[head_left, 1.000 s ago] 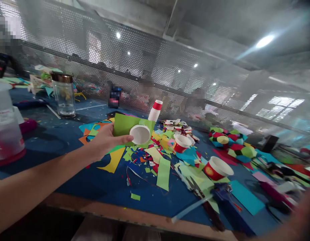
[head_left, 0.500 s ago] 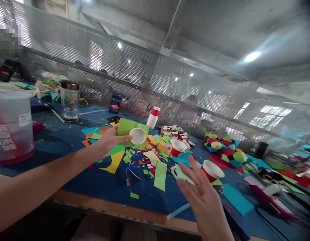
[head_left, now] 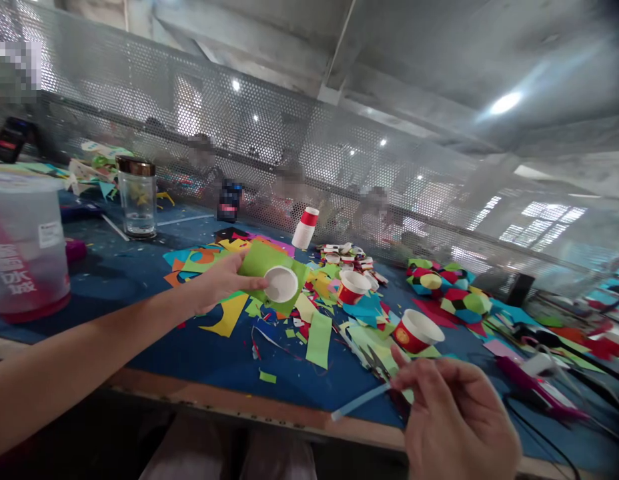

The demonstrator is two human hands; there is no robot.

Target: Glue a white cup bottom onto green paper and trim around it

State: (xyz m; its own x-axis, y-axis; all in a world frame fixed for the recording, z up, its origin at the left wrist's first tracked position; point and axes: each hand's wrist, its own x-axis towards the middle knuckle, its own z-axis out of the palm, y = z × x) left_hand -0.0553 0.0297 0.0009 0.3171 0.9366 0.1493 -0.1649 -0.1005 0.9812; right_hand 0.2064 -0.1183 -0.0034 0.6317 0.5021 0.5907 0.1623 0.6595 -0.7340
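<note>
Far left, on the blue worktop (head_left: 189,357): one translucent tub (head_left: 27,247), cut off by the picture's edge, bearing large white Chinese characters, the lowest reading 城, and a white label (head_left: 50,234) too small to read. Next: one glass jar (head_left: 140,213), brown lid.

Left hand (head_left: 223,283): grip narrow, thumb in front, holding a green card (head_left: 255,261) with a white round cup (head_left: 281,285) against it, above the paper scraps (head_left: 318,340); the fingers behind the card are hidden, and the join cannot be made out.

Behind: one stack of red-and-white cups (head_left: 305,228), leaning. Towards the right: two red-and-white cups, the nearer (head_left: 418,332) carrying a gold emblem, illegible.

Scissors (head_left: 377,363): handles mostly hidden. Right hand (head_left: 454,420): fingers curled at the end of a translucent stick (head_left: 360,402); whether the grip holds it, one cannot tell.
</note>
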